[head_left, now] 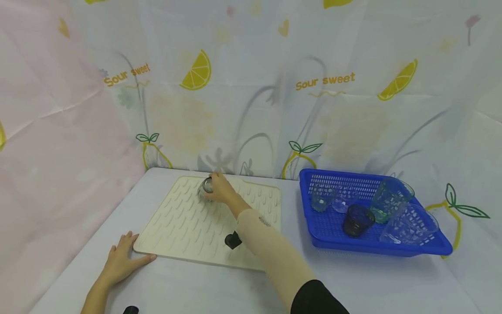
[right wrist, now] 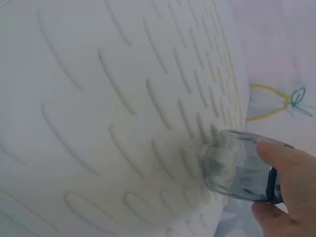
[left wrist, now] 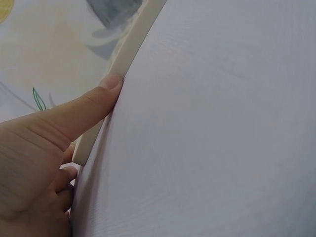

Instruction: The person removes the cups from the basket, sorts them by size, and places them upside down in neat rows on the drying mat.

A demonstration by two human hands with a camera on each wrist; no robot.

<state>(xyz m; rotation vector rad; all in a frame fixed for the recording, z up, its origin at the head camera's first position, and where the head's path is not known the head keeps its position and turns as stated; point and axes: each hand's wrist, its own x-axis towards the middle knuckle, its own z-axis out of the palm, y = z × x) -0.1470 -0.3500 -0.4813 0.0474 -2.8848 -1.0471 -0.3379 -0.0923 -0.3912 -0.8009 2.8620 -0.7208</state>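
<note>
In the head view a cream ridged mat (head_left: 188, 231) lies on the white table. My right hand (head_left: 222, 189) is over its far part and grips a clear glass cup (head_left: 207, 185) near the rim. The right wrist view shows thumb and fingers on either side of this glass (right wrist: 232, 165), its base at the mat's (right wrist: 94, 148) surface; I cannot tell whether it touches. My left hand (head_left: 120, 261) rests at the mat's near left corner. In the left wrist view its thumb (left wrist: 91, 106) lies straight against the mat's front edge (left wrist: 131, 47), with other fingers partly hidden.
To the right of the mat stands a blue perforated basket (head_left: 313, 231). It holds several glasses, among them a dark cup (head_left: 357, 221), a greenish glass (head_left: 390, 198) and a large clear one (head_left: 412, 226). A printed cloth (head_left: 251, 109) hangs behind the table.
</note>
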